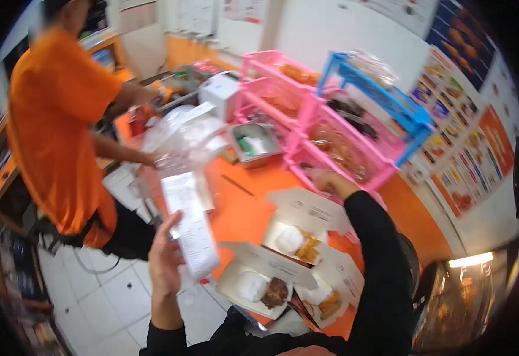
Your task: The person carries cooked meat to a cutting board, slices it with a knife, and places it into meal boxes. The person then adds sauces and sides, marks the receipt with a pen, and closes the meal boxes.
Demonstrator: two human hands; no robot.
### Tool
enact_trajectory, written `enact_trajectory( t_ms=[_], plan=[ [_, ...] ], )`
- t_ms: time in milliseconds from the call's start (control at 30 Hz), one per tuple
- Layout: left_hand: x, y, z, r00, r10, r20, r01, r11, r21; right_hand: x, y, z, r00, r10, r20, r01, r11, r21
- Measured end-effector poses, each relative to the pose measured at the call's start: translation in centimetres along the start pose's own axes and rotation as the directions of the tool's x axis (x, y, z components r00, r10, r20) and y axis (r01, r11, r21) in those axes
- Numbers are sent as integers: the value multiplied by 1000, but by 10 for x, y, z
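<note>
A long printed paper slip (193, 228) is in my left hand (165, 255), held upright over the left edge of the orange table (239, 204). My right hand (332, 184) reaches into the lowest compartment of the pink rack (298, 160); its fingers are blurred, and what they touch I cannot make out. Three open cardboard boxes stand in front of me: one with rice and a brown patty (276, 293), one with rice and fried pieces (308, 249), and one at the right with rice and a fried piece (331, 304).
A co-worker in an orange shirt (57, 118) stands at the left, hands near plastic bags (182, 142). A metal tray (253, 144) sits beside the pink rack. On top is a blue basket (384, 95). At the lower right stands a lit glass cabinet (458, 302).
</note>
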State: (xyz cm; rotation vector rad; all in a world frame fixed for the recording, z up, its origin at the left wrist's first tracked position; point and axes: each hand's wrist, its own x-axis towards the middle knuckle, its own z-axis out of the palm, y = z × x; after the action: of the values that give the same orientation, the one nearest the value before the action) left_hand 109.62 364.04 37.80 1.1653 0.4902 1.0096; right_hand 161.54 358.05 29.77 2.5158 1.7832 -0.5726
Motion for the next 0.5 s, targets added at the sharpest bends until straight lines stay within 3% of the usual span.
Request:
enact_trajectory(
  t_ms=[33,67,200,333,500],
  plan=[
    [2,2,-1,1000,-10,13,10,999,32,1,-11,-4,1000,-6,-14,5,995,-105],
    [3,-1,-5,999,-30,19,29,999,21,6,-25,-11,993,113,43,-112,994,-20],
    [10,5,-10,997,-66,52,65,998,11,13,-19,-9,975,218,46,-207,962,-179],
    [11,2,-10,995,-100,-10,100,995,-27,21,-12,4,962,274,-4,-261,912,-315],
    [10,1,-8,997,-72,37,72,997,-23,24,-13,15,948,298,-111,-317,849,-422]
  ],
)
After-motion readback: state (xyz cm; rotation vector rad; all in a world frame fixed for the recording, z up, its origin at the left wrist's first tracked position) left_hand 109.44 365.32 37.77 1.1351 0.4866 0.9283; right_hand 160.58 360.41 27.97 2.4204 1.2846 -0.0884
